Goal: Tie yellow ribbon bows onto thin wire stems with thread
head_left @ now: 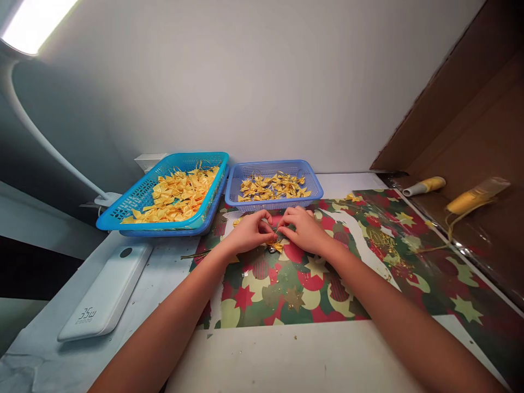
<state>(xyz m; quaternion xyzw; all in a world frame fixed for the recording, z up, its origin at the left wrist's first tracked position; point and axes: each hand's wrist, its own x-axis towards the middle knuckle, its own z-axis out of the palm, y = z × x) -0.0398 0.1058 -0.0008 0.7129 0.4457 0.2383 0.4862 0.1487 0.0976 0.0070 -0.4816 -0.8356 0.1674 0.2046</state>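
Note:
Over the patterned sheet, my left hand [250, 232] and my right hand [302, 229] are close together, fingertips pinched. A thin cord [277, 231] runs between the fingertips of both hands. Just below them hangs or lies a yellow ribbon bow [279, 247], with a small shiny dark piece at its middle, perhaps a bell. My fingers partly cover the bow and the cord's ends. More yellow ribbon shows behind my left hand. Straight ahead, a purple-blue basket [275, 206] holds yellow bows with cords.
At left, a larger blue basket [164, 226] is heaped with yellow bows. A white power bank [107, 289] and a lit lamp [36, 27] stand left. Yellow thread spools [426, 186] lie right, beside a cardboard wall [470, 109]. Gold cord pieces [382, 243] lie on the patterned sheet [295, 314].

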